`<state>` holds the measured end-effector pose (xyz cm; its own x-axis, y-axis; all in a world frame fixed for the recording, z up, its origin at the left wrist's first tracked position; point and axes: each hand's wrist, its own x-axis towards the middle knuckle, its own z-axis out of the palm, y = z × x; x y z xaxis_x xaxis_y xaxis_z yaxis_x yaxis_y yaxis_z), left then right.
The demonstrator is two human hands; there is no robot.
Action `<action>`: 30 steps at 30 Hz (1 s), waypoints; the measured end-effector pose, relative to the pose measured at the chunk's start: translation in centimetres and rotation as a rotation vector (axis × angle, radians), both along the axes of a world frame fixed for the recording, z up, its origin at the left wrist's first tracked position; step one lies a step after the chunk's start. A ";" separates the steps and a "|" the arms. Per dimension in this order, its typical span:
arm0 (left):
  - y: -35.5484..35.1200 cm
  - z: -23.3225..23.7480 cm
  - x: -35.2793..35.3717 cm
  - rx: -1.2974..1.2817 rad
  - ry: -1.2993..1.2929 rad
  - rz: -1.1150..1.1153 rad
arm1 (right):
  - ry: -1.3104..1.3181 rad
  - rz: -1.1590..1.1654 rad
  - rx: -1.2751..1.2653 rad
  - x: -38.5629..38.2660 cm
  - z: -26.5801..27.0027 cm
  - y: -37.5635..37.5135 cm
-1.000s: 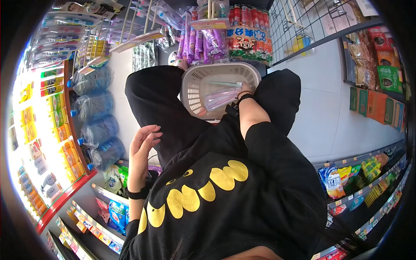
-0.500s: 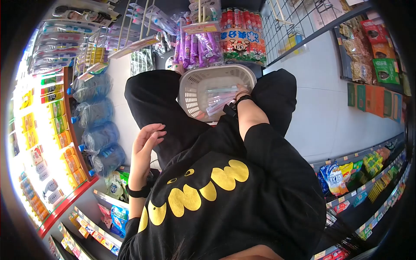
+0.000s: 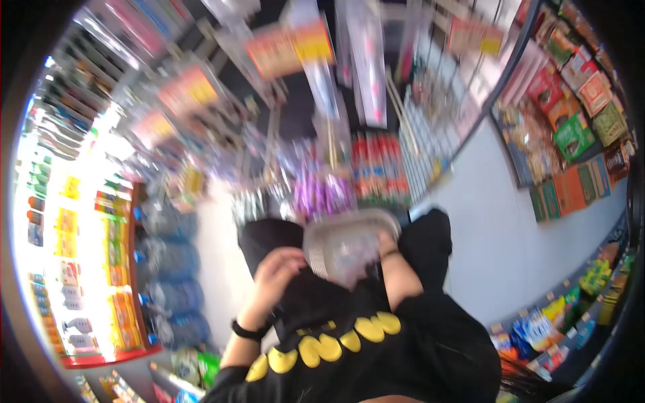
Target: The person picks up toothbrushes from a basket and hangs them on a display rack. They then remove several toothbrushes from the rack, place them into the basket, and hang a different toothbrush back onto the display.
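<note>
A pale plastic basket [image 3: 322, 258] stands between my knees, with blurred clear packages [image 3: 353, 254] in it. My right hand [image 3: 386, 243] is inside the basket at its right side, beside the packages; its fingers are smeared by motion. My left hand [image 3: 279, 269] is raised over my left thigh, just left of the basket, with bent fingers and nothing visible in it. Purple packages [image 3: 322, 195] and red packages [image 3: 379, 168] are behind the basket.
Wire hooks with price tags [image 3: 290, 48] and long clear packs [image 3: 366, 60] hang ahead. Large water bottles [image 3: 171, 262] stack up at the left beside a bright shelf. A wire rack [image 3: 416, 154] and snack packs [image 3: 574, 138] are at the right.
The view has tilted up, showing more of the hanging goods, and is blurred. My left hand has moved closer to the basket. My right hand remains in the basket.
</note>
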<state>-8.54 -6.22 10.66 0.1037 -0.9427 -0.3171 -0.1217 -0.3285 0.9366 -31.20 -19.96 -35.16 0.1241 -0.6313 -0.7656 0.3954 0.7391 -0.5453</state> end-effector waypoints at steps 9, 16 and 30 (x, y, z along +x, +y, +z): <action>-8.1 11.1 -1.6 -0.312 0.152 -0.322 | -0.009 0.409 -0.045 -1.6 26.4 -3.0; -12.4 24.9 -4.4 -0.829 0.227 -0.408 | 0.054 0.664 -1.193 -6.2 59.3 -1.8; -29.4 33.3 -5.7 -0.614 0.164 0.089 | 0.836 0.227 -1.719 7.8 86.1 -17.9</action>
<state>-14.19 -35.59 43.96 0.1862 -0.9475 0.2598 0.0419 0.2718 0.9614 -23.44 -37.81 50.92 0.2867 -0.6865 0.6682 -0.3250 -0.7259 -0.6062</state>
